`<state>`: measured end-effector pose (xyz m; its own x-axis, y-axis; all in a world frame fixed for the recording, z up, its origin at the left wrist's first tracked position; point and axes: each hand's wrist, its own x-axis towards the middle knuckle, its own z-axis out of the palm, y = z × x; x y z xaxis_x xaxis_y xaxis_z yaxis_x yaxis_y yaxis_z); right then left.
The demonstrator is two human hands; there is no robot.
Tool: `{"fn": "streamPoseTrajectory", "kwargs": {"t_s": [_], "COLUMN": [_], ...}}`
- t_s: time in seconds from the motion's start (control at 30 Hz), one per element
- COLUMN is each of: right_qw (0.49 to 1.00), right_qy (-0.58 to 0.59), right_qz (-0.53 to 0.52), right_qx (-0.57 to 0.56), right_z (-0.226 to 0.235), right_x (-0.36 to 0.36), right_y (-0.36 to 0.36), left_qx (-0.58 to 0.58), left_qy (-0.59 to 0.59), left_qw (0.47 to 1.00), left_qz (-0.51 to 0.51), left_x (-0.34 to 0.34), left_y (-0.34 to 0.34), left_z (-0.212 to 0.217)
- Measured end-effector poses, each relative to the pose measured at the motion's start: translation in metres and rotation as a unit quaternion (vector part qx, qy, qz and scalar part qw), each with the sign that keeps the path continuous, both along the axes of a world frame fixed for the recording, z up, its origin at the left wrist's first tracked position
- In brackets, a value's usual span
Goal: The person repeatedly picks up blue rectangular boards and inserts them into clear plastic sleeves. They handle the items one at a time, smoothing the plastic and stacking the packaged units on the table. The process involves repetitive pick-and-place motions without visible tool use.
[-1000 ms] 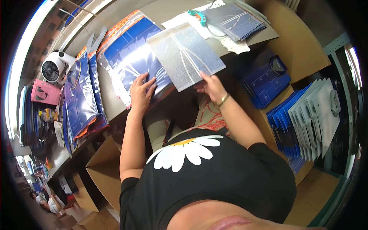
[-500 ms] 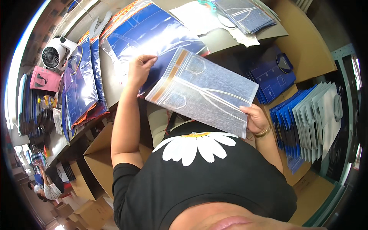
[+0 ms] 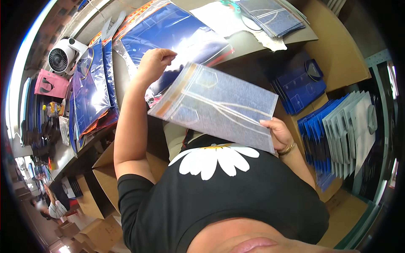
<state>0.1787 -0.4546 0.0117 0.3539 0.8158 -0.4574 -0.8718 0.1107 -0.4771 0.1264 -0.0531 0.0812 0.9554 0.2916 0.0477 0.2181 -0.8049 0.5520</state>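
My right hand (image 3: 279, 134) grips the right end of a flat denim-print bag (image 3: 228, 103), thumb on top. The bag is grey-blue, with printed pockets, pale stitch lines and a brown band at its left end; it lies tilted in front of my body. My left hand (image 3: 156, 64) is raised beyond the bag's left end and apart from it, thumb and fingers pinched together. Whatever is between them, if anything, is hidden. Behind that hand, shiny blue sheets in clear plastic (image 3: 164, 31) lie on the table.
Denim-print pieces (image 3: 272, 17) are stacked at the table's far right. Blue folded bags (image 3: 299, 84) and a row of grey bags (image 3: 348, 130) stand in cardboard to the right. On the left are a white fan (image 3: 61, 57), a pink bag (image 3: 51, 83) and, farther off, another person (image 3: 55, 206).
My left hand has moved up, slightly left at the wrist. The denim-print bag's left end has swung left and down, while my right hand keeps its hold, shifting slightly.
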Motion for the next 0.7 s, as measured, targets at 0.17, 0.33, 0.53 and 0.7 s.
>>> {"fn": "streamPoseTrajectory", "kwargs": {"t_s": [0.17, 0.33, 0.53, 0.7], "right_qw": [0.974, 0.938, 0.989, 0.763], "right_qy": [-0.139, -0.301, -0.125, -0.627], "right_qz": [-0.163, 0.069, 0.021, 0.016], "right_qx": [-0.068, -0.157, 0.074, -0.155], "right_z": [0.022, 0.037, 0.034, 0.005], "right_x": [-0.001, -0.004, 0.032, 0.058], "right_y": [0.029, 0.054, 0.197, 0.206], "left_qx": [0.073, 0.252, 0.164, 0.121], "left_qy": [-0.033, -0.085, -0.082, -0.108], "left_qw": [0.995, 0.958, 0.982, 0.986], "left_qz": [-0.054, -0.106, -0.032, -0.034], "left_x": [-0.001, 0.0, -0.009, -0.022], "left_y": [-0.003, -0.01, -0.02, -0.001], "left_z": [0.003, 0.008, 0.007, -0.029]}}
